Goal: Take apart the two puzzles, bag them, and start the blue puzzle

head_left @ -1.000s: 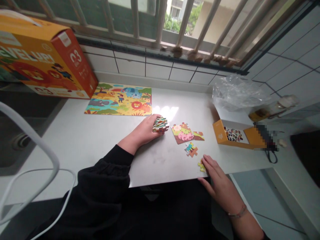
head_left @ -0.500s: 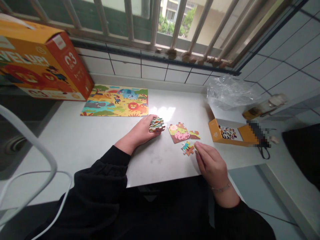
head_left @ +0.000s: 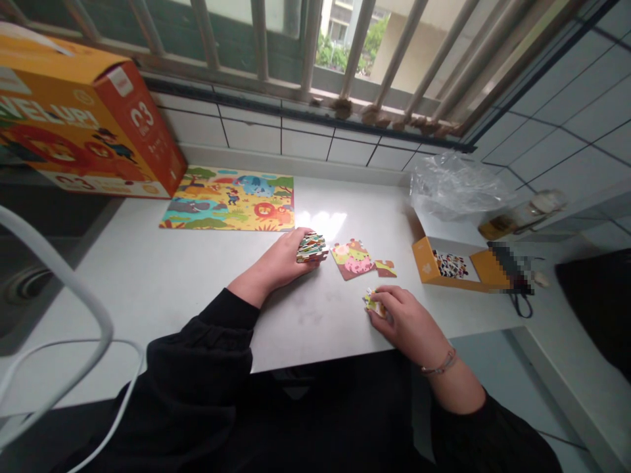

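Note:
My left hand [head_left: 284, 259] is wrapped round a thick stack of puzzle pieces [head_left: 311, 248], their edges facing right. My right hand [head_left: 407, 322] is closed, thumb and fingers on a yellow-green puzzle piece [head_left: 374, 306] low over the counter or resting on it; I cannot tell which. The fingers partly cover that piece, and whether another lies under it is not clear. Just beyond, a joined section of puzzle [head_left: 352, 259] with a pink spotted figure lies flat. A single brown-and-green piece [head_left: 386, 269] sits at its right side.
A finished-picture sheet with animals [head_left: 229, 200] lies at the back left, beside a large orange box [head_left: 142, 125]. To the right stands an open orange box [head_left: 466, 282] holding more pieces, with clear plastic wrap [head_left: 453, 184] behind. A white cable [head_left: 93, 295] loops at left.
My right hand has lifted the yellow-green piece from near the counter edge and carried it left, onto the spot of the teal-and-orange piece, which no longer shows separately. My left hand keeps its stack.

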A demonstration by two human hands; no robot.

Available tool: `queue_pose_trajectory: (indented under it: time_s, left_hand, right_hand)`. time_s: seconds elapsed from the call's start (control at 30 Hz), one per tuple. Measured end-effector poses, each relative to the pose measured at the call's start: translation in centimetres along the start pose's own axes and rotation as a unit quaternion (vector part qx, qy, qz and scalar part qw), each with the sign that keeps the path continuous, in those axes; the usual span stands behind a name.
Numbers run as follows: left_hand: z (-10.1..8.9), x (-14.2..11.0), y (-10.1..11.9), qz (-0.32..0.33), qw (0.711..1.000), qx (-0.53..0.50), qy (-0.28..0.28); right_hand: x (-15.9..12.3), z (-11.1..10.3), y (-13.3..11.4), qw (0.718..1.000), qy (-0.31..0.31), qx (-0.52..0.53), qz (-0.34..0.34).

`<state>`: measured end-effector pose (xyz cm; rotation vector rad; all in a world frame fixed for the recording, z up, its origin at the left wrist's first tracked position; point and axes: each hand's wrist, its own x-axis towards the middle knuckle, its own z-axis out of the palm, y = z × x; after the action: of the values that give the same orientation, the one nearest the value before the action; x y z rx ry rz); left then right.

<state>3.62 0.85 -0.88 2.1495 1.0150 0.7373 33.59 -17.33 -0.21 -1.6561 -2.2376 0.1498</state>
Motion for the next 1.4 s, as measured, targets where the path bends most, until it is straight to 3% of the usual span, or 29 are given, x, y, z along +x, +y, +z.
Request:
queue_pose_trajectory:
  time_s: [0.17,0.3,0.47,0.67,0.87,1.23,1.4]
  left_hand:
    - [0.1,0.0,-0.2,0.003,1.000,0.000,0.004]
    - [0.1,0.0,-0.1,-0.002,1.000,0.001,0.001]
    - [0.0,0.0,0.0,-0.003,1.000,0.008,0.003]
    - [0.1,0.0,-0.2,0.003,1.000,0.011,0.006]
    - [0.1,0.1,-0.1,0.005,1.000,0.004,0.000]
    - [0.0,0.1,0.1,0.006,1.000,0.004,-0.001]
    - [0.0,0.1,0.0,0.004,1.000,0.011,-0.002]
  right_hand:
    - [0.6,-0.7,1.1,0.999,0.008,0.036,-0.011]
    - [1.8,-1.0,3.1,0.997,0.065,0.026,-0.013]
    - [4.3,-0.9,5.8,0.992,0.119,-0.018,0.036]
    - [5.3,0.1,8.1,0.998,0.017,-0.013,0.054]
    - [5.3,-2.0,8.5,0.996,-0.080,0.012,0.048]
    - [5.2,-1.7,7.6,0.989,-0.090,-0.025,0.111]
    - [5.0,-2.3,7.5,0.994,-0.079,-0.003,0.076]
